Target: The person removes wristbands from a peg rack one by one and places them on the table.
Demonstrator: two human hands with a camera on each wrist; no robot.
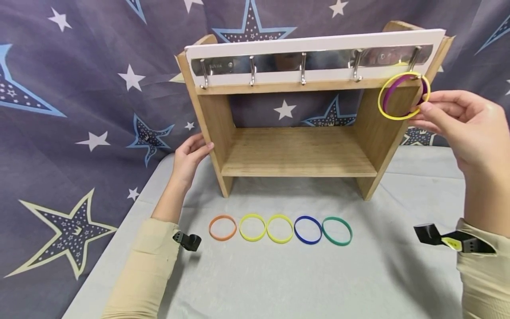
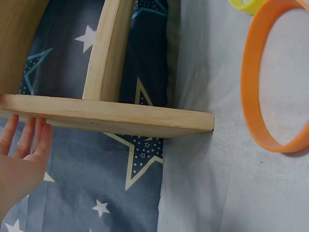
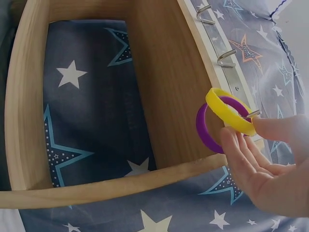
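My right hand (image 1: pixel 466 115) pinches a yellow silicone wristband (image 1: pixel 381 99) between thumb and fingertips at the rightmost hook (image 1: pixel 414 57). A purple wristband (image 3: pixel 202 128) is at the same hook, behind the yellow one. The hook's tip shows beside the yellow band in the right wrist view; whether the band is around it I cannot tell. My left hand (image 1: pixel 189 157) touches the left side panel (image 2: pixel 145 118) of a wooden rack (image 1: pixel 299 153), its fingers fairly straight against the outer face.
In front of the rack, an orange wristband (image 1: pixel 210 230), two yellow wristbands (image 1: pixel 241 230), a blue wristband (image 1: pixel 295 232) and a green wristband (image 1: pixel 350 237) lie in a row on the grey cloth (image 1: pixel 279 283). Several metal hooks line the rack's white top strip (image 1: pixel 318 42). Star-patterned fabric (image 1: pixel 99 177) hangs behind.
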